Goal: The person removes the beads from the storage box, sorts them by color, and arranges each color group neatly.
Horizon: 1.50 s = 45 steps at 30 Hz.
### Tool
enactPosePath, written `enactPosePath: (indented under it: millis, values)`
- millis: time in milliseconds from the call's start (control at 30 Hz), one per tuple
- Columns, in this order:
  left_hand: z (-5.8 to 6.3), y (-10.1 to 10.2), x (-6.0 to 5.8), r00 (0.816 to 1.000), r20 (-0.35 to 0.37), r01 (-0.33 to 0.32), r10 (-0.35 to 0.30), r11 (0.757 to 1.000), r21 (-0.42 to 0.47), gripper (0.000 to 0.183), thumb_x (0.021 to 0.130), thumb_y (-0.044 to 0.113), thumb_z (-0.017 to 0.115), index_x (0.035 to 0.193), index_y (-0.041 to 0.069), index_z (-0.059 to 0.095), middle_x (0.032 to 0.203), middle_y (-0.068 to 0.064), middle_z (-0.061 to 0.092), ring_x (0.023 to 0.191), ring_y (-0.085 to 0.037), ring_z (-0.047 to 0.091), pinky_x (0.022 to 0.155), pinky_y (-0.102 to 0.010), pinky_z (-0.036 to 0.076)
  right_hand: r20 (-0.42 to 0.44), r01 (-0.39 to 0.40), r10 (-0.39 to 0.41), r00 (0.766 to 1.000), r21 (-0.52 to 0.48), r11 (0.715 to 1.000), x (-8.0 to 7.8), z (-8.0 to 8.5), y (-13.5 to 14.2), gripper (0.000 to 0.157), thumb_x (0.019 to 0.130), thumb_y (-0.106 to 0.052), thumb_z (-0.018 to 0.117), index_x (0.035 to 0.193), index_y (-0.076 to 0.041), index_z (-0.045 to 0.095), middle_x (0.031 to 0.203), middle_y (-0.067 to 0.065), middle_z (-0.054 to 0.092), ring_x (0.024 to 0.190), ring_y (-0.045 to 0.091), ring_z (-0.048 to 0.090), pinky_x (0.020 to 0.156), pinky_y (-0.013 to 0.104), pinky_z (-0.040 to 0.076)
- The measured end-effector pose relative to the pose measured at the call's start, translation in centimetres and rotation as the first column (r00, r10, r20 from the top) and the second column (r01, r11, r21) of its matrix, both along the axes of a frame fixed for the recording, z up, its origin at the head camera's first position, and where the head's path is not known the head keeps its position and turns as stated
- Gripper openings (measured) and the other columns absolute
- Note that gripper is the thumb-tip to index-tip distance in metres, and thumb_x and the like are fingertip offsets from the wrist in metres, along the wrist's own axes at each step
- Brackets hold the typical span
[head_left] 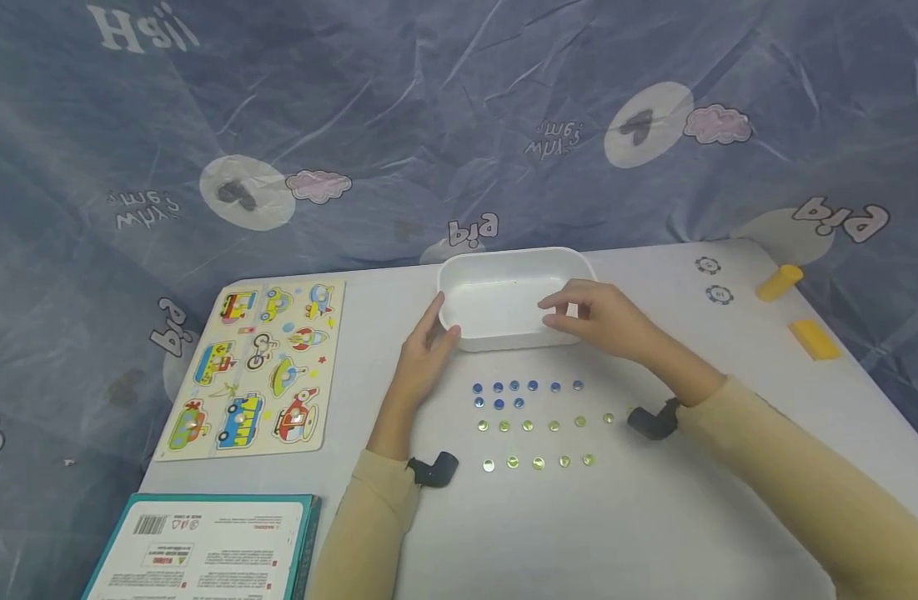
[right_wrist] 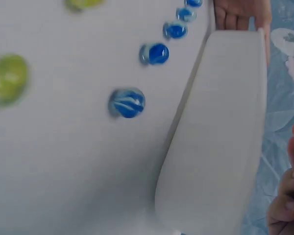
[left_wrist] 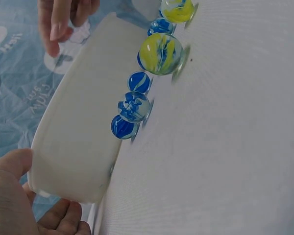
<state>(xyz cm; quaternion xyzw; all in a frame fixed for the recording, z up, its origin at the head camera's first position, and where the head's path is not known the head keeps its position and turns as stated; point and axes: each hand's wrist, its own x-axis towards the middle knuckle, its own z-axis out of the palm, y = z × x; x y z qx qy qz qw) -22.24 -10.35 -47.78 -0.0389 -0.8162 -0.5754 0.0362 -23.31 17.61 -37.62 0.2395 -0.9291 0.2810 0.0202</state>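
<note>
A white rectangular tray (head_left: 522, 342) with raised walls stands at the table's far edge. My left hand (head_left: 421, 358) holds its near left corner, the thumb by the rim and the fingers along the end wall. Over the tray's right part hangs my right hand (head_left: 604, 317), its fingers loosely bent and thumb and forefinger slightly apart. I see nothing between them. In front of the tray, blue marbles (head_left: 514, 386) lie in two rows. Nearer to me are two rows of yellow-green marbles (head_left: 554, 426). A blue marble (right_wrist: 128, 103) shows white swirls in the right wrist view.
A wooden vehicle puzzle board (head_left: 259, 367) lies on the left, and a teal-edged box (head_left: 203, 550) is in front of it. At the far right are a yellow cylinder (head_left: 778, 283) and a yellow block (head_left: 815, 340). A patterned cloth (head_left: 459, 125) hangs behind the table.
</note>
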Motion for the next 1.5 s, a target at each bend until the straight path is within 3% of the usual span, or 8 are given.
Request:
enactPosePath:
  millis: [167,267,400,567,900,1100,1333,1500]
  values:
    - [0.0,-0.1,0.0,1.000,-0.007,0.010,-0.010,1.000,0.006,0.059,0.092,0.049,0.054,0.143,0.052,0.023,0.151,0.022,0.027,0.142,-0.008,0.027,0.118,-0.037,0.027,0.118,0.013,-0.022,0.993,0.074,0.997,-3.2,-1.1,-2.3,0.026,0.084,-0.033,0.072,0.109,-0.025,0.071,0.088,-0.007,0.065,0.074,0.015,0.052,0.064,0.029,0.048]
    - [-0.1,-0.2,0.0,1.000,-0.010,0.008,-0.008,1.000,0.004,0.059,0.092,0.048,0.054,0.143,0.051,0.023,0.152,0.019,0.028,0.143,-0.011,0.028,0.118,-0.040,0.026,0.206,-0.016,-0.011,0.978,0.126,0.992,-4.5,-1.7,-4.0,0.028,0.083,-0.034,0.073,0.110,-0.027,0.071,0.094,-0.007,0.067,0.087,0.016,0.058,0.082,0.035,0.052]
    - [-0.1,-0.3,0.1,1.000,-0.003,0.001,-0.001,1.000,-0.001,0.059,0.092,0.048,0.054,0.142,0.052,0.023,0.152,0.019,0.028,0.143,-0.012,0.028,0.117,-0.041,0.027,0.296,-0.093,0.037,0.954,0.177,0.980,-5.5,-2.3,-6.0,0.027,0.082,-0.031,0.074,0.108,-0.025,0.072,0.103,-0.005,0.071,0.105,0.016,0.062,0.103,0.041,0.046]
    - [-0.1,-0.2,0.1,1.000,-0.009,-0.004,0.004,1.000,-0.015,0.060,0.093,0.047,0.053,0.143,0.052,0.022,0.152,0.021,0.028,0.142,-0.010,0.029,0.117,-0.039,0.028,0.377,-0.143,0.063,0.924,0.190,0.971,-6.2,-2.5,-8.0,0.020,0.083,-0.019,0.072,0.102,-0.022,0.075,0.104,-0.002,0.073,0.099,0.015,0.066,0.098,0.037,0.050]
    - [0.0,-0.2,0.2,1.000,0.004,-0.008,0.008,0.999,-0.033,0.061,0.090,0.056,0.052,0.143,0.052,0.022,0.151,0.024,0.027,0.142,-0.009,0.030,0.116,-0.035,0.030,0.456,-0.250,0.138,0.879,0.194,0.949,-6.8,-2.6,-11.2,0.014,0.082,-0.018,0.072,0.096,-0.021,0.076,0.097,-0.003,0.074,0.093,0.014,0.067,0.096,0.034,0.052]
    - [0.1,-0.1,0.1,1.000,0.010,-0.013,0.013,0.999,-0.030,0.059,0.091,0.054,0.052,0.142,0.054,0.022,0.151,0.025,0.026,0.142,-0.010,0.030,0.116,-0.036,0.030,0.429,-0.290,0.174,0.886,0.220,0.931,-7.1,-2.5,-12.6,0.014,0.085,-0.011,0.066,0.084,-0.022,0.075,0.082,-0.006,0.072,0.076,0.013,0.061,0.082,0.027,0.052]
    - [0.1,-0.1,0.0,1.000,0.003,0.004,-0.004,1.000,-0.012,0.059,0.092,0.052,0.053,0.143,0.052,0.023,0.152,0.023,0.026,0.142,-0.009,0.028,0.116,-0.035,0.029,0.419,-0.250,0.126,0.899,0.254,0.934,-7.2,-2.7,-13.2,0.016,0.083,-0.011,0.064,0.086,-0.023,0.074,0.087,-0.006,0.072,0.083,0.015,0.062,0.086,0.030,0.052]
    - [0.0,-0.3,-0.1,1.000,-0.004,0.019,-0.019,1.000,-0.009,0.060,0.092,0.053,0.052,0.143,0.051,0.022,0.153,0.019,0.027,0.142,-0.009,0.029,0.116,-0.035,0.030,0.330,-0.255,0.149,0.932,0.308,0.917,-7.2,-2.3,-12.8,0.010,0.085,-0.021,0.066,0.092,-0.026,0.072,0.093,-0.008,0.068,0.090,0.014,0.061,0.089,0.033,0.050]
